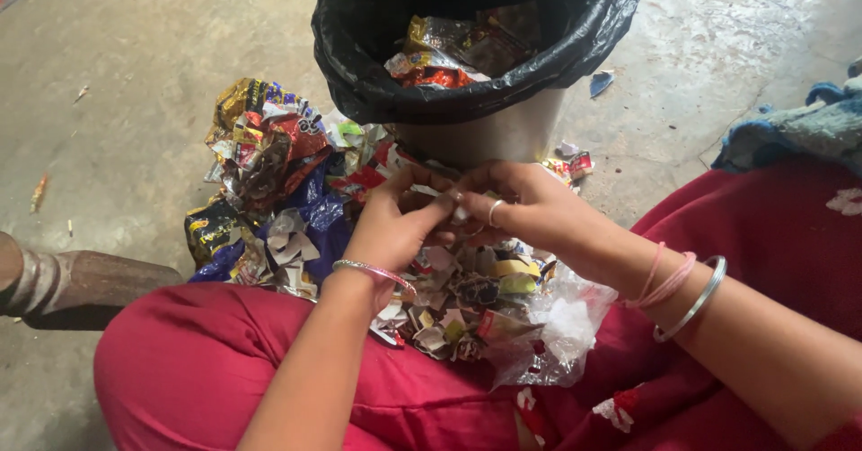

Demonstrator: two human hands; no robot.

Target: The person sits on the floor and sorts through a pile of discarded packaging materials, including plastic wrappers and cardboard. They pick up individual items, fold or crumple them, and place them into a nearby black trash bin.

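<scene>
Two hands pinching one small scrap of wrapper [446,201], held up just above the lap. Left hand [395,227] closed on one end, thumb and fingers squeezed tight. Right hand [525,213] closed on the other end, fingertips [467,182] nipping the edge. Probably very light, thin and crinkly, so easy to bend and easy to rip. Maybe a bit slippery where shiny. Best taken by the edge, between thumb and first finger, with a soft pinch.

Right below, a heap of cut wrapper bits [467,303] lying on a clear plastic bag [561,334], both resting on the red cloth [215,370] over the knees. Further out, a pile of bright crumpled wrappers [269,155] on the concrete floor [117,74]. Beyond that, a bin with a black liner [359,47], some wrappers already inside. Off to the right, a blue woolly cloth [799,128].
</scene>
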